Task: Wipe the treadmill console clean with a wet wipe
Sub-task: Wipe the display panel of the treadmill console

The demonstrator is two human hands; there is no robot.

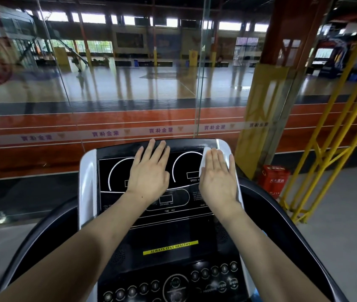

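The treadmill console (169, 232) fills the lower middle, black with white dial outlines, silver side trims and a yellow "ALWAYS STAY HEALTHY" strip. My left hand (149, 171) lies flat on the upper middle of the display, fingers spread, holding nothing. My right hand (218, 177) presses flat on a white wet wipe (204, 159) at the console's upper right, by the right silver trim. The wipe shows above and beside my fingers; most of it is hidden under the palm.
Black curved handrails (282, 214) flank the console. A glass wall (129, 94) stands just behind it, with a sports hall beyond. A red box (274, 178) and a yellow metal frame (325, 138) stand on the right. Round buttons (214, 271) line the lower panel.
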